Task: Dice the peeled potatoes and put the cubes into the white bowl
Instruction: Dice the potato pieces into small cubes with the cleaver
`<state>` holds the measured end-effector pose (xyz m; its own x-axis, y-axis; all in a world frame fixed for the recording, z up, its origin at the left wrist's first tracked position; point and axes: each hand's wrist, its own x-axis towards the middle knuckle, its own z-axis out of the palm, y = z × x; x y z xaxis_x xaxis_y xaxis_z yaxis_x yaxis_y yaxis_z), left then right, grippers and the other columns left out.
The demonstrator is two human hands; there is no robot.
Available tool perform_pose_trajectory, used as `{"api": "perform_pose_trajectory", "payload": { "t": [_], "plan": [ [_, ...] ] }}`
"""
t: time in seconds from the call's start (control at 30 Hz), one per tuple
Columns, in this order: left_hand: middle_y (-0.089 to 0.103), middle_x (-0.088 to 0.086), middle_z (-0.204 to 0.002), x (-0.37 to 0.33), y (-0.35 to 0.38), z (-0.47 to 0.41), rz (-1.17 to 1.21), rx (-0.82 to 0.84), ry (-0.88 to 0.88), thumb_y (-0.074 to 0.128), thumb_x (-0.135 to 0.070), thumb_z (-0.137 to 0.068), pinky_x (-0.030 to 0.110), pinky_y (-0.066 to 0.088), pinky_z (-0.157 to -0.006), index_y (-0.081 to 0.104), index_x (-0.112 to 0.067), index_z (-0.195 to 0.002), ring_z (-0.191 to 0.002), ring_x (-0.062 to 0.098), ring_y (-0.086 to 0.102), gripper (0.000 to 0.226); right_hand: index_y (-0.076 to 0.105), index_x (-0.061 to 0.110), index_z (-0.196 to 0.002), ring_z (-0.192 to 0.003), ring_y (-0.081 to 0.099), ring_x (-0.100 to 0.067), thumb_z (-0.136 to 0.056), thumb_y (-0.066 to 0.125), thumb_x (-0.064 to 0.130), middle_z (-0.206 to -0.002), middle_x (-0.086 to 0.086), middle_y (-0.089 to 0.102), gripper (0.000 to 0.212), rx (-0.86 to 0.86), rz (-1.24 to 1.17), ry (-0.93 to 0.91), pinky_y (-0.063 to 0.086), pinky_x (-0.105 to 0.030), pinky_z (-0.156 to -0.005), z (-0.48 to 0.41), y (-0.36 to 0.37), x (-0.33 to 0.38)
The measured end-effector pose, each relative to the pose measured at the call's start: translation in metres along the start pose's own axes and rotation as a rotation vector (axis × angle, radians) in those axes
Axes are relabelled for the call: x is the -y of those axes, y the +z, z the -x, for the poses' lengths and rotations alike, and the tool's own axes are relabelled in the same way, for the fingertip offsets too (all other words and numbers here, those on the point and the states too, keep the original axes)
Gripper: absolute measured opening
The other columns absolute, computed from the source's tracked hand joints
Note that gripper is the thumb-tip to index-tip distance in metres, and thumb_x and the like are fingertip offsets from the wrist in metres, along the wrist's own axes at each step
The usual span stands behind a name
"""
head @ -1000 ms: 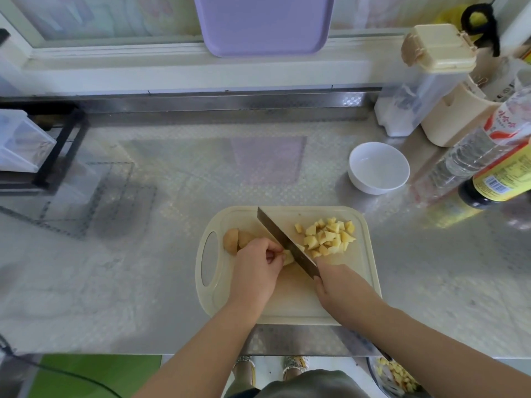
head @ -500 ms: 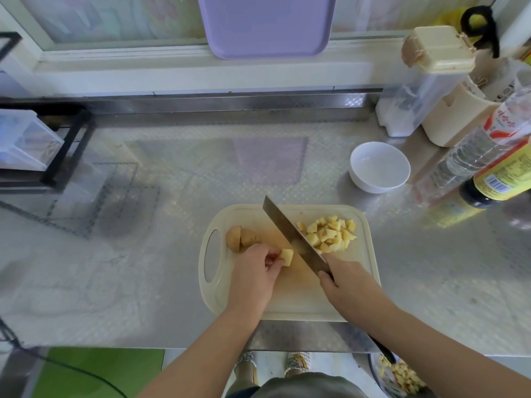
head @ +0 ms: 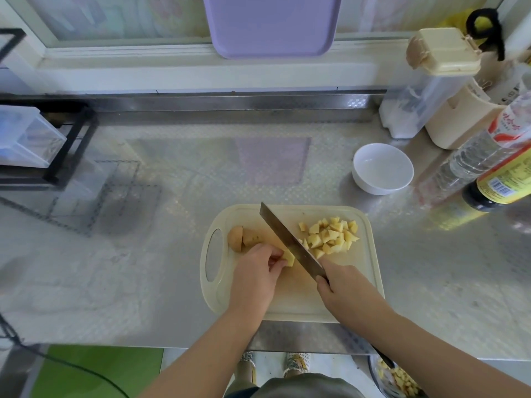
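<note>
A cream cutting board (head: 290, 305) lies at the counter's front edge. My left hand (head: 254, 271) pinches a small potato piece (head: 288, 257) on it. My right hand (head: 343, 285) grips the handle of a cleaver (head: 290, 242); its blade slants across the board, right beside that piece. A pile of several potato cubes (head: 330, 235) lies on the board's right part. Two larger potato pieces (head: 242, 238) sit near the board's handle hole. The white bowl (head: 382, 168) stands behind the board to the right, with nothing in it.
Bottles (head: 494, 156), a cream holder (head: 459, 122) and a clear lidded container (head: 425, 81) crowd the right back corner. A black rack with a clear box (head: 31, 139) stands at the far left. A lilac tray (head: 273, 24) leans on the sill. A bowl of scraps (head: 396, 374) sits below the counter edge.
The cleaver rose and came back down beside the piece that my left hand holds. The blade shifted slightly to the right, towards the cube pile.
</note>
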<state>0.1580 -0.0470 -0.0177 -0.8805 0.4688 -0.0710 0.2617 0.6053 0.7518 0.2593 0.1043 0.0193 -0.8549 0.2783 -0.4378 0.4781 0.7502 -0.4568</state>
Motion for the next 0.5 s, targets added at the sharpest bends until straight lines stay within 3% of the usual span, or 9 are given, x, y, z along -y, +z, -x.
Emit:
{"api": "perform_pose_trajectory", "payload": {
  "t": [0.2, 0.3, 0.5],
  "plan": [
    [0.066, -0.012, -0.087, 0.001, 0.000, -0.001, 0.006, -0.004, 0.001, 0.072, -0.024, -0.087, 0.026, 0.052, -0.077, 0.071, -0.021, -0.090, -0.080, 0.003, 0.060, 0.005, 0.050, 0.022, -0.104, -0.072, 0.059, -0.013, -0.105, 0.037, 0.031, -0.082, 0.004, 0.058, 0.016, 0.027, 0.052, 0.008, 0.055, -0.034, -0.072, -0.006, 0.002, 0.002],
    [0.066, -0.011, -0.087, 0.003, 0.002, 0.000, -0.008, -0.001, 0.004, 0.072, -0.025, -0.087, 0.028, 0.053, -0.076, 0.070, -0.020, -0.090, -0.080, 0.004, 0.060, 0.006, 0.041, 0.024, -0.101, -0.075, 0.058, -0.014, -0.105, 0.036, 0.029, -0.082, 0.004, 0.053, 0.008, 0.043, 0.091, 0.007, 0.053, -0.031, -0.074, -0.010, 0.004, 0.006],
    [0.065, -0.011, -0.087, 0.005, 0.002, 0.001, -0.002, 0.004, -0.007, 0.072, -0.025, -0.086, 0.031, 0.054, -0.077, 0.069, -0.022, -0.089, -0.080, 0.004, 0.060, 0.006, 0.050, 0.020, -0.110, -0.078, 0.064, -0.020, -0.104, 0.038, 0.026, -0.087, -0.001, 0.061, 0.014, 0.021, 0.105, 0.024, 0.057, -0.039, -0.076, -0.016, 0.009, 0.015]
  ]
}}
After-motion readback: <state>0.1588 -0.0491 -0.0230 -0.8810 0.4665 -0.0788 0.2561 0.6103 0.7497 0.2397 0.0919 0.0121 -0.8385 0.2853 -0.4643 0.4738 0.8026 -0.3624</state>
